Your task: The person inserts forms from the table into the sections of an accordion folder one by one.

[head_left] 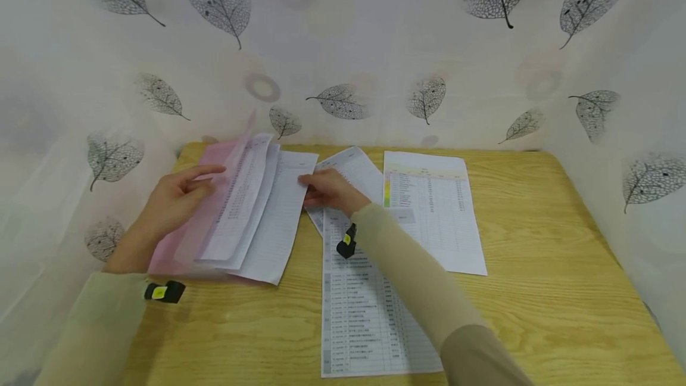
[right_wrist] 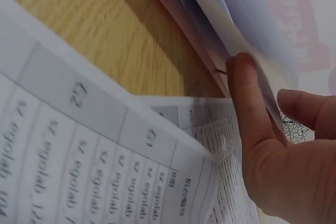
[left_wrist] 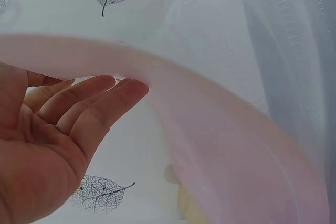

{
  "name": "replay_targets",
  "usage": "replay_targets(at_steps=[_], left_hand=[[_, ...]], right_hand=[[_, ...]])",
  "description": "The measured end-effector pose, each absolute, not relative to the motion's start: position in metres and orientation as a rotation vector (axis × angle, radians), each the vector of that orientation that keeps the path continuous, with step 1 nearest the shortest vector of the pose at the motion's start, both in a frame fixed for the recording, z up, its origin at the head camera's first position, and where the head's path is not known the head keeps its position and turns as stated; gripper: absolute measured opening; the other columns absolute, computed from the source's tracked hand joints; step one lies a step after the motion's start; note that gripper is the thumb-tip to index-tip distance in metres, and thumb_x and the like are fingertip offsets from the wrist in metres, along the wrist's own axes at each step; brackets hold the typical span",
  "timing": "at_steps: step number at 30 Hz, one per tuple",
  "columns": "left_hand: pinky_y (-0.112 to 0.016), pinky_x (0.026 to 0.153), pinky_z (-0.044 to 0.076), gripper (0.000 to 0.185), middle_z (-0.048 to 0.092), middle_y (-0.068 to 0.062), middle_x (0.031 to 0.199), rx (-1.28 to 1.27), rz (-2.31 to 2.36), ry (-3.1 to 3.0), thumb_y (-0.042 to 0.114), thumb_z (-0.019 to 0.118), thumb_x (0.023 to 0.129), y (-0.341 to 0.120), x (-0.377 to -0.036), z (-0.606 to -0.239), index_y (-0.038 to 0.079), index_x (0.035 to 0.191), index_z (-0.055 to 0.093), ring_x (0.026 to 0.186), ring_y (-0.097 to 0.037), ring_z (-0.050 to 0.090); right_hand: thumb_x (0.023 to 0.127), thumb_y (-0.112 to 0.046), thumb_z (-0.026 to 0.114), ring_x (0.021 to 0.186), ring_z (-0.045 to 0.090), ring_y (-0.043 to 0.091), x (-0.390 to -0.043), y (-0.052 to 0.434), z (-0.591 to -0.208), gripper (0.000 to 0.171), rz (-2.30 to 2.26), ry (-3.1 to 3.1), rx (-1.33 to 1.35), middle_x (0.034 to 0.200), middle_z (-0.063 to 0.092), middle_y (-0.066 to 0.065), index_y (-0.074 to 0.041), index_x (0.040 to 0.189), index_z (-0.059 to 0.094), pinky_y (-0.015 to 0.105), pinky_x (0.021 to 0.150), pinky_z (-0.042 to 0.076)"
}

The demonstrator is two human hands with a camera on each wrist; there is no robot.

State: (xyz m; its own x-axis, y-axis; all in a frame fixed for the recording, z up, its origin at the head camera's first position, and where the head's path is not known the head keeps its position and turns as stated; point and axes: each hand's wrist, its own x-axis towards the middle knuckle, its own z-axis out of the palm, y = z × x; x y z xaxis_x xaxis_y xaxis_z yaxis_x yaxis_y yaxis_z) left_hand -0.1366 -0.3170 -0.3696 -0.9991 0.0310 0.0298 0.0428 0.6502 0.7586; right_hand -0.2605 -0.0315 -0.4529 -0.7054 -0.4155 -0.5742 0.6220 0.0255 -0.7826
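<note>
A pink folder (head_left: 167,249) lies spread at the left of the table, its translucent pink cover (left_wrist: 236,145) raised and bent. My left hand (head_left: 179,201) touches that cover with fairly straight fingers; in the left wrist view the fingertips (left_wrist: 137,88) meet its underside. Inside the folder stand several white printed sheets (head_left: 243,195), fanned to the right. The outermost lined sheet (head_left: 286,213) is pinched at its right edge by my right hand (head_left: 332,189). In the right wrist view, paper passes between the thumb (right_wrist: 299,103) and the fingers.
A long printed table sheet (head_left: 354,314) lies under my right forearm. Another sheet (head_left: 364,165) sits angled behind my right hand, and one with coloured cells (head_left: 434,225) lies to its right. Leaf-patterned curtain (head_left: 343,40) surrounds the wooden table (head_left: 541,243) at back and sides.
</note>
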Motion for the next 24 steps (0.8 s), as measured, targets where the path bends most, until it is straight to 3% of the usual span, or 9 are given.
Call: replay_targets(at_steps=[4,11,19,24], left_hand=[[-0.010,0.072,0.047,0.039,0.061,-0.030,0.143,-0.059,-1.299,-2.837,0.019,0.055,0.107,-0.317,-0.137,-0.369,0.007,0.144,0.063,0.088,0.021,0.058],[-0.008,0.073,0.047,0.040,0.062,-0.030,0.142,-0.072,-1.298,-2.848,0.018,0.055,0.108,-0.317,-0.138,-0.368,0.007,0.145,0.063,0.089,0.021,0.058],[-0.005,0.076,0.046,0.040,0.057,-0.030,0.149,-0.080,-1.301,-2.847,0.018,0.054,0.108,-0.315,-0.137,-0.367,0.007,0.146,0.062,0.091,0.024,0.055],[-0.009,0.073,0.047,0.040,0.060,-0.029,0.146,-0.072,-1.291,-2.852,0.019,0.054,0.108,-0.315,-0.137,-0.368,0.008,0.146,0.062,0.088,0.020,0.058]], right_hand=[[0.103,-0.010,0.065,0.071,0.070,0.018,-0.252,-0.030,-0.450,0.032,-1.738,1.577,0.213,0.086,0.071,0.010,0.005,0.132,0.064,0.026,0.064,0.061],[0.105,-0.003,0.060,0.067,0.074,0.024,-0.237,-0.019,-0.446,0.014,-1.613,1.524,0.139,0.078,0.073,0.016,0.005,0.113,0.066,0.036,0.071,0.065],[0.107,-0.003,0.057,0.069,0.075,0.024,-0.237,-0.015,-0.450,0.034,-1.632,1.532,0.103,0.082,0.073,0.016,0.011,0.137,0.057,0.034,0.069,0.064],[0.108,-0.005,0.056,0.069,0.074,0.022,-0.238,-0.021,-0.455,0.038,-1.681,1.537,0.077,0.083,0.072,0.014,0.013,0.141,0.055,0.034,0.071,0.064]])
